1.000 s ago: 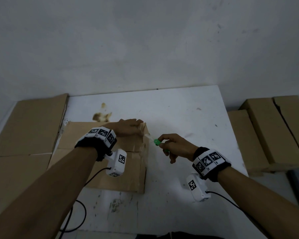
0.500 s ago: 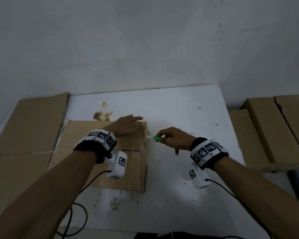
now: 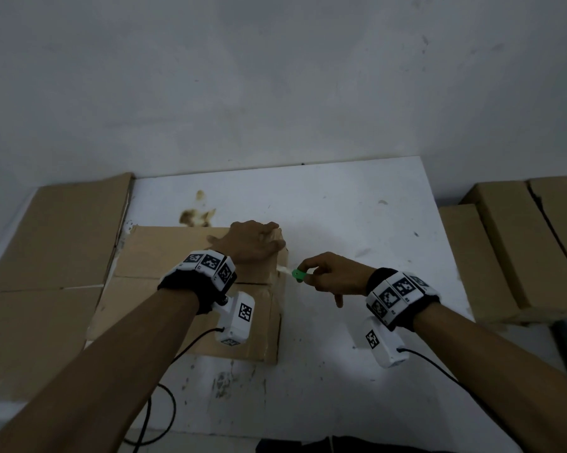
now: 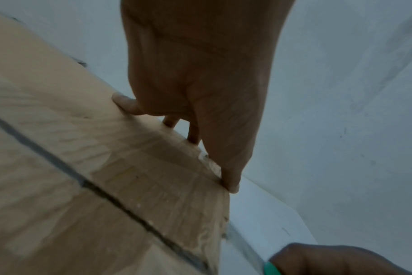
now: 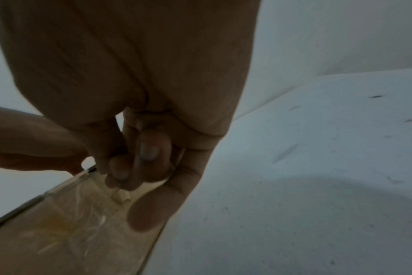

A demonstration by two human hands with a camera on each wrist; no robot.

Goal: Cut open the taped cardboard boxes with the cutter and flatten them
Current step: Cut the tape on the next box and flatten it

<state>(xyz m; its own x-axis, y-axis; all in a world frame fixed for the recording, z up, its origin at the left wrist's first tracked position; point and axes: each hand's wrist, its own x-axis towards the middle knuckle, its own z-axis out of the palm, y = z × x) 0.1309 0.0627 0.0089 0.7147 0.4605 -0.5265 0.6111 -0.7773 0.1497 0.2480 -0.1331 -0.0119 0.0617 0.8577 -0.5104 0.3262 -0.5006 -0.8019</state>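
Note:
A taped cardboard box (image 3: pixel 177 256) lies on the white table (image 3: pixel 341 207). My left hand (image 3: pixel 262 233) rests on its far right corner, fingers curled over the far edge. The left wrist view shows the thumb on the box (image 4: pixel 82 186) top and the fingers hooked over its edge. My right hand (image 3: pixel 308 273) pinches a small green cutter (image 3: pixel 298 274), whose blade points at the box's right side near the top seam. The right wrist view shows the curled fingers (image 5: pixel 148 148) above the shiny taped side (image 5: pixel 71 232); the cutter is hidden there.
Flattened cardboard sheets (image 3: pixel 56 240) lie along the table's left side. More cardboard boxes (image 3: pixel 511 250) are stacked off the table's right edge. A brown stain (image 3: pixel 197 217) marks the table behind the box. A black cable (image 3: pixel 164 420) loops near the front edge.
My left fingers lay straight on the box top half a second ago and now curl over its far edge. The cutter has slid a little toward me along the box's right side.

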